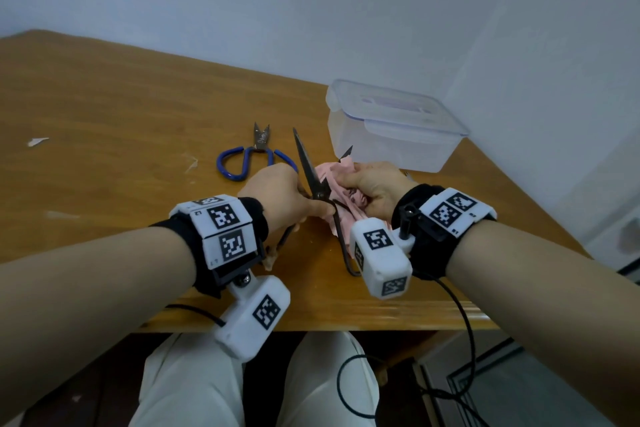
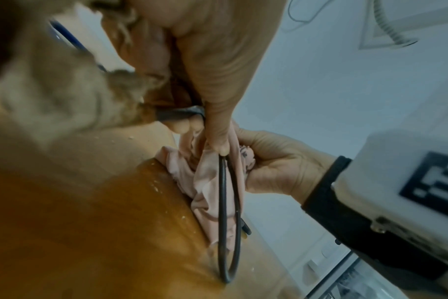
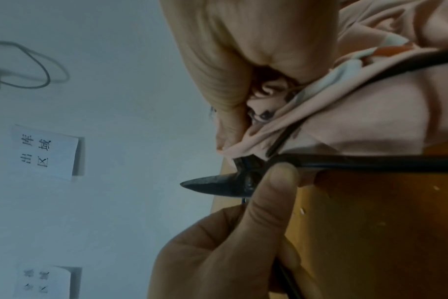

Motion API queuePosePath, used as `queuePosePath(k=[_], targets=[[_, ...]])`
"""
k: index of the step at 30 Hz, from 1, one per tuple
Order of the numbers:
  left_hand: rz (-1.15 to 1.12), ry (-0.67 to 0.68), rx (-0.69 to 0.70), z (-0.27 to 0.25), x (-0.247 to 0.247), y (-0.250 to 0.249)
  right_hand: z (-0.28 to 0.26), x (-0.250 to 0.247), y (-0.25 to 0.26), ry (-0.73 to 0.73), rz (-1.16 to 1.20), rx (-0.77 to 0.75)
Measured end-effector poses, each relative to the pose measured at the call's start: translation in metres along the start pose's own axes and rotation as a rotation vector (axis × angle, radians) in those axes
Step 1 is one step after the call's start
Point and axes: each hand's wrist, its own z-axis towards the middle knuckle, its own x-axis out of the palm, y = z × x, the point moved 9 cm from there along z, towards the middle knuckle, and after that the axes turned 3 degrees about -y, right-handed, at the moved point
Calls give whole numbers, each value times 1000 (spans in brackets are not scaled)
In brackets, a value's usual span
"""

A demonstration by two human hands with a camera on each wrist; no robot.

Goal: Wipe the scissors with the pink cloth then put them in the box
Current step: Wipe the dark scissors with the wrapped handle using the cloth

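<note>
1. The left hand (image 1: pixel 277 194) has its fingers and thumb curled round the black scissors (image 1: pixel 310 172) at the pivot, blades splayed wide, one long blade pointing up and away over the table (image 1: pixel 104 121).
2. The right hand (image 1: pixel 372 189) clutches the pink cloth (image 1: pixel 329 180), bunched round the other blade; only that blade's tip pokes out past the cloth toward the box (image 1: pixel 391 135).
3. Risk, as I read it: the blades are open and sharp edges run right by both thumbs, so a hard pull of the cloth along the edge could nick a finger or snag the fabric.
4. Another: the left grip sits at the pivot, not in the loops, so the scissors could twist or snap shut mid-wipe.
5. The box looks to have its lid on, and both hands are busy; that would need sorting out first.
6. Count: two pairs of scissors, the black pair in hand and a blue-handled pair (image 1: pixel 249 158) lying on the table; one cloth; one box; two hands.
</note>
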Motion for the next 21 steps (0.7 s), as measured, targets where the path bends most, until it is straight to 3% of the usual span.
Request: queuePosePath(k=[4, 9, 17, 21], targets=[[-5, 16, -15, 1, 2, 2, 2, -1, 0, -10, 49, -11], [-32, 27, -21, 0, 5, 4, 0, 12, -12, 149, -82, 25], [-16, 13, -11, 1, 4, 2, 9, -5, 1, -25, 30, -24], [-28, 31, -10, 0, 4, 4, 1, 8, -12, 113, -62, 45]])
